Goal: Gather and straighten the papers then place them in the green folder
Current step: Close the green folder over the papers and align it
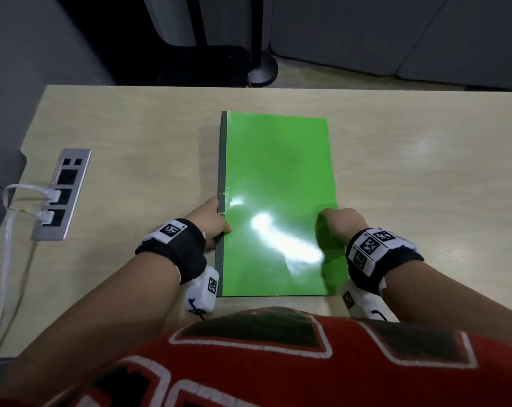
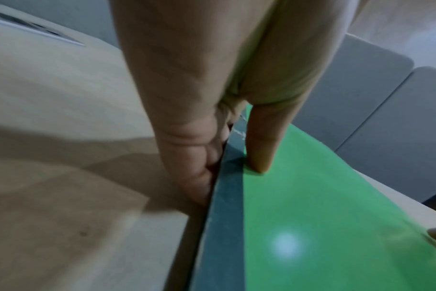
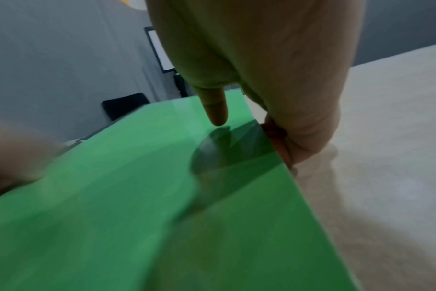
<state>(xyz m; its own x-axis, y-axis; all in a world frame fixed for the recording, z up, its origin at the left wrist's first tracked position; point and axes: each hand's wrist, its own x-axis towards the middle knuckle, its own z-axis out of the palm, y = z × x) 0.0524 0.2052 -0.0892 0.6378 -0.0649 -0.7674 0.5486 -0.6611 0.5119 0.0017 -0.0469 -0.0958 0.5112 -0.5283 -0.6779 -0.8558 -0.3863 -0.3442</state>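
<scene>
The green folder [image 1: 275, 183] lies closed on the wooden table [image 1: 131, 148], its dark spine [image 1: 222, 160] on the left. No papers show; the cover hides whatever is inside. My left hand [image 1: 215, 220] grips the spine edge, thumb on the cover [image 2: 259, 149] and the other fingers [image 2: 197, 173] curled down its side. My right hand [image 1: 341, 221] pinches the folder's right edge, thumb [image 3: 215, 110] on top of the green cover [image 3: 137, 196] and fingers [image 3: 284, 149] curled under the edge.
A silver socket strip [image 1: 62, 195] with white cables [image 1: 11, 230] plugged in is set into the table at the left. A dark chair [image 1: 202, 63] and a round stand base [image 1: 262, 71] stand beyond the far edge. My red shirt [image 1: 263, 362] fills the near side.
</scene>
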